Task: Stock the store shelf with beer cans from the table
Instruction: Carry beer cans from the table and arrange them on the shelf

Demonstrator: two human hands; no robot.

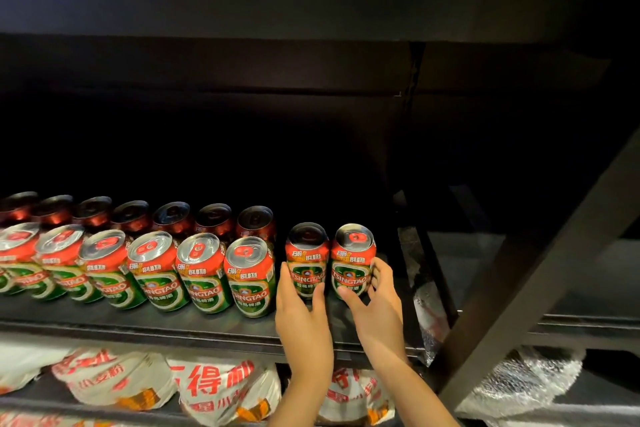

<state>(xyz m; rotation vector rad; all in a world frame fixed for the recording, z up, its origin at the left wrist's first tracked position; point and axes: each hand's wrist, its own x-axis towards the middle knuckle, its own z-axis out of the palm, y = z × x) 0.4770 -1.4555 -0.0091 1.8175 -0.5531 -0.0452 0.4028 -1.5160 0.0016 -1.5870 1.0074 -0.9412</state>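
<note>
Two rows of red-and-green beer cans (204, 276) stand on the dark shelf (145, 326), running from the left edge to the middle. My left hand (301, 308) grips one upright can (307, 262) at the right end of the rows, thumb on its left side and fingers on its right. My right hand (375, 302) grips another upright can (352, 262) just to the right of it. Both cans appear to stand on the shelf board, a little deeper than the front row.
White bags with red lettering (211, 388) fill the shelf below. A dark diagonal brace (540, 288) and an upright post (412, 149) bound the shelf on the right. Bubble wrap (526, 381) lies at the lower right. Another shelf board (311, 0) hangs overhead.
</note>
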